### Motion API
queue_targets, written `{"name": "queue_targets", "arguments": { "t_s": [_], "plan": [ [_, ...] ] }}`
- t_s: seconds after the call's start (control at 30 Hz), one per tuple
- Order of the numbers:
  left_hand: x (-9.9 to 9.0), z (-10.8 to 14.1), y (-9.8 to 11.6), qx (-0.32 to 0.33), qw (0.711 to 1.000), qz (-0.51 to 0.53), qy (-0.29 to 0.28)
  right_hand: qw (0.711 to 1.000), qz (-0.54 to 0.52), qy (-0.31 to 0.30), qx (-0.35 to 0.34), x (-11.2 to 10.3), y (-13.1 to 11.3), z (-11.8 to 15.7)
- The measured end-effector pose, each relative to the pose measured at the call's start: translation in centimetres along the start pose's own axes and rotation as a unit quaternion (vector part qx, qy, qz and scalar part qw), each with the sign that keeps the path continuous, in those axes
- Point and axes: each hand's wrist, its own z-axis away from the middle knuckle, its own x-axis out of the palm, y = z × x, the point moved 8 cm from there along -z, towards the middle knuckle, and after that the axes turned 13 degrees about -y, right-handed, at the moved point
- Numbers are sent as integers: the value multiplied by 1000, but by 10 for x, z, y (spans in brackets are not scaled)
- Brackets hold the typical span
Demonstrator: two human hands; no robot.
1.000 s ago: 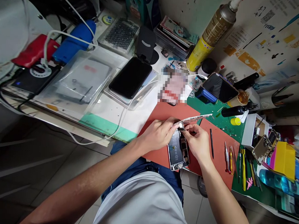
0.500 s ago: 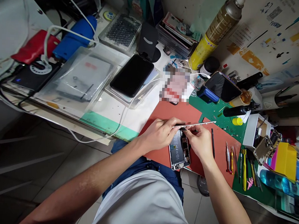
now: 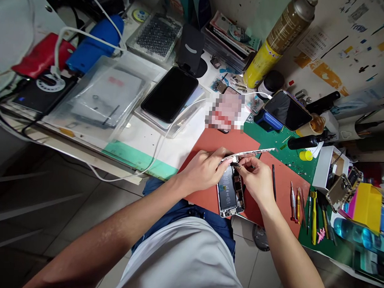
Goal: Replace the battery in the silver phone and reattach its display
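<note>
An opened phone body (image 3: pixel 228 196) with its battery showing lies on the red-brown mat (image 3: pixel 199 200). Above its far end, a thin white-edged phone screen panel (image 3: pixel 257 153) is tilted up, seen nearly edge-on. My left hand (image 3: pixel 206 168) is closed on the left end of this panel. At the top of the phone body, the fingers of my right hand (image 3: pixel 256 176) are pinched together under the panel; what they hold is too small to make out. A black stick tool (image 3: pixel 273 181) lies right of my right hand.
Screwdrivers (image 3: pixel 295 203) and a yellow tool (image 3: pixel 313 217) lie at the right. A black phone (image 3: pixel 170 94) rests on a clear case, back left. A spray can (image 3: pixel 276 41) stands behind; a white cable (image 3: pixel 160 147) crosses the left table edge.
The panel has tilted so more of its inner side shows, and its right end has risen slightly. Both hands stay at the phone's far end.
</note>
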Motion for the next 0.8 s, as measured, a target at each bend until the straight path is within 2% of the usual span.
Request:
{"name": "queue_targets", "arguments": {
  "t_s": [0.23,0.3,0.37,0.4,0.47,0.53,0.6,0.7,0.8],
  "plan": [
    [3,1,-4,-11,999,37,-11,1000,-6,-5,-4,1,0,-1],
    [5,1,-10,-38,996,76,-18,1000,-11,-6,-5,0,-1,1],
    [7,1,-23,-93,983,155,-16,999,-29,-6,-12,-1,-3,7],
    [8,2,-31,-125,969,212,-10,999,-39,-1,-20,-2,-4,12],
    [13,2,-47,-179,922,343,11,997,-39,27,-59,-6,-10,24],
    [17,1,-58,-207,863,459,38,990,4,71,-124,-11,-22,38],
    [21,-1,-65,-219,816,532,56,973,60,107,-195,-13,-35,52],
    [25,-2,-69,-226,783,577,56,946,107,134,-273,-11,-50,65],
    [23,-2,-68,-221,779,584,57,923,131,155,-327,-10,-58,69]
  ]
}}
